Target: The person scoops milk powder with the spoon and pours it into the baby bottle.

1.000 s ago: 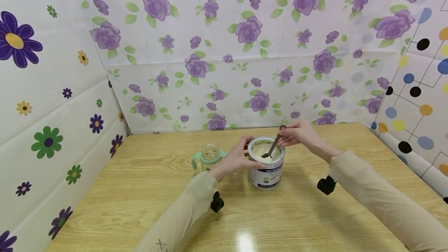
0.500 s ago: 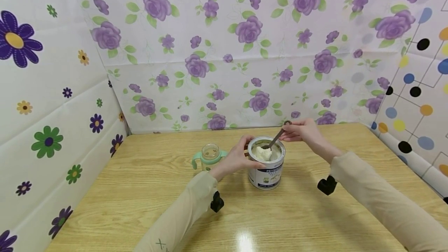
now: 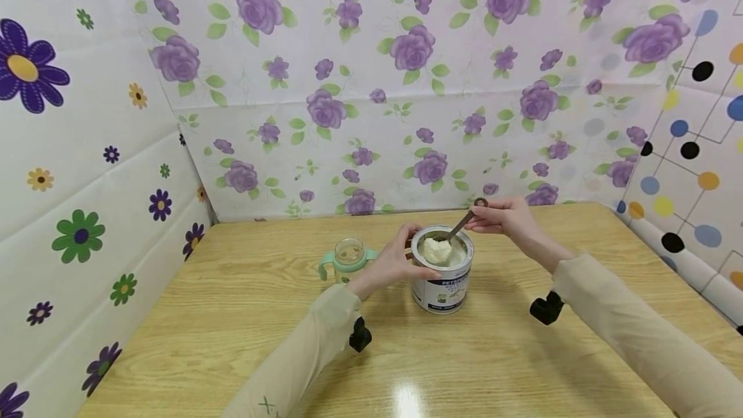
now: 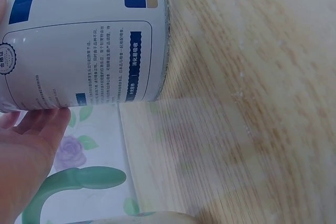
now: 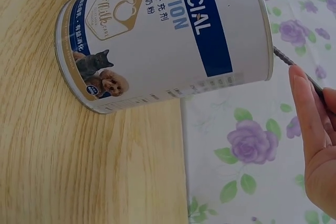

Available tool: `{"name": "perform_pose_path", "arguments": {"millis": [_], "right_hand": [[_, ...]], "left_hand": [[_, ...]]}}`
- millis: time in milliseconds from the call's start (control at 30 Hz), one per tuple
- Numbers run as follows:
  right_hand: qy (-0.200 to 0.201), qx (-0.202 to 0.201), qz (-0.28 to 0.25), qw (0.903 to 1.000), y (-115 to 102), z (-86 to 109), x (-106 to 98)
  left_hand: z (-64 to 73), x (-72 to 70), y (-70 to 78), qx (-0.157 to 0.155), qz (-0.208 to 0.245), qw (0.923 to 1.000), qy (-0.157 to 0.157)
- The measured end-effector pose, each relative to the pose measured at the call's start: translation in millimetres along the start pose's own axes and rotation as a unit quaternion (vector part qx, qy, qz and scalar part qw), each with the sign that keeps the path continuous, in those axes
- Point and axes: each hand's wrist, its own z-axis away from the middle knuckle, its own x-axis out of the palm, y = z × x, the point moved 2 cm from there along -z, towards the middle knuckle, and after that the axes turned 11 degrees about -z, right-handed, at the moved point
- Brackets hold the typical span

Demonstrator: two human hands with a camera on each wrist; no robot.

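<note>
A white can of milk powder (image 3: 441, 298) with a blue label stands upright, its top uncovered. My left hand (image 3: 397, 264) grips its left side, thumb across the front near the rim; the left wrist view shows the fingers of that hand (image 4: 26, 156) against the can (image 4: 84, 40). Between thumb and fingers, my right hand (image 3: 506, 219) pinches the handle of a dark brown scoop spoon (image 3: 462, 223). The spoon slants down into the can's mouth, its bowl under a heap of pale powder (image 3: 438, 251). Only part of the handle (image 5: 283, 57) appears in the right wrist view.
A clear baby bottle (image 3: 349, 265) with mint-green handles stands left of the can, partly behind my left forearm. The wooden table (image 3: 244, 315) ends at a flowered cloth wall (image 3: 325, 147) behind. Patterned cloths hang at both sides.
The spoon, first dipped in the powder, has come up with a heap on its bowl. My right hand has shifted slightly right and up. My left hand stays on the can.
</note>
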Motion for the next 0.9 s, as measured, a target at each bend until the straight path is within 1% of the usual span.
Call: {"name": "perform_pose_path", "arguments": {"millis": [167, 333, 467, 600, 767, 900], "right_hand": [[0.002, 0.009, 0.002, 1.0, 1.9, 1.6, -3.9], [0.009, 0.015, -0.007, 0.9998, 4.1, 1.8, -8.1], [0.014, 0.018, -0.017, 0.9996, 5.4, 1.4, -11.5], [0.013, 0.016, -0.015, 0.9997, 5.5, 2.5, -12.8], [0.017, 0.017, -0.007, 0.9997, 5.6, 3.2, -11.5], [0.031, 0.021, -0.026, 0.9989, 5.5, 2.9, -11.1]], "left_hand": [[-0.2, -0.8, -1.0, -0.003, 0.002, 1.0, -0.005], [-0.5, -1.4, -1.1, -0.005, 0.003, 0.9999, -0.01], [-1.1, -1.3, -1.1, -0.001, 0.002, 1.0, -0.008], [-2.0, -0.7, -2.6, 0.0, 0.0, 1.0, -0.005], [-1.7, -0.6, -2.8, 0.002, 0.01, 0.9999, -0.004], [-1.7, -0.6, -2.5, 0.003, 0.008, 0.9999, -0.005]]}}
